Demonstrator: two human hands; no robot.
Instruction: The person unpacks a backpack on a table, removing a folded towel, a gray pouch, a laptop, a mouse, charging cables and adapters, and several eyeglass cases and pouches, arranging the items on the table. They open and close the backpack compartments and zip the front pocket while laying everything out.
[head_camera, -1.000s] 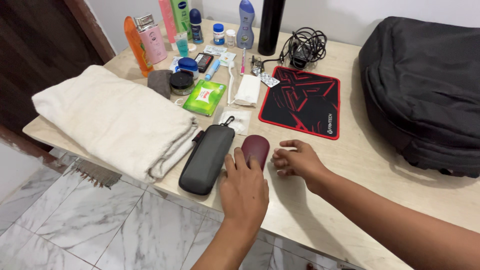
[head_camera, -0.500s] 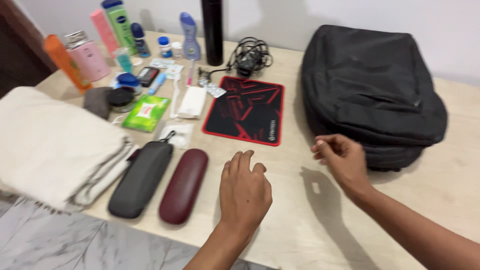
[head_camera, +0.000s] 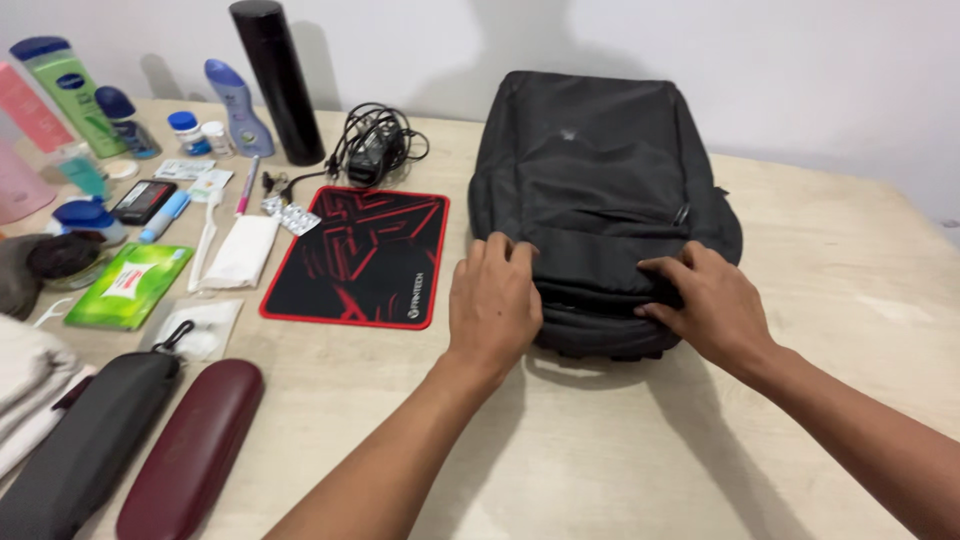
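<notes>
A black backpack (head_camera: 600, 190) lies flat on the light wooden table (head_camera: 840, 280). My left hand (head_camera: 492, 300) rests on its near left edge, fingers bent over the fabric. On the near right edge my right hand (head_camera: 708, 305) presses down, fingertips curled at the seam. Neither hand has lifted the bag. A black and red mouse pad (head_camera: 360, 255) lies just left of the backpack.
A maroon glasses case (head_camera: 190, 450) and a dark grey case (head_camera: 90, 440) lie at the front left beside folded towels (head_camera: 25, 385). Further back stand a black flask (head_camera: 277, 80), lotion bottles (head_camera: 65, 90), a charger with cable (head_camera: 375, 145), a green packet (head_camera: 130, 285) and small toiletries.
Both hands have left the cases and the bare tabletop and moved right and forward onto the backpack's near edge. The view has swung right, centring the bag.
</notes>
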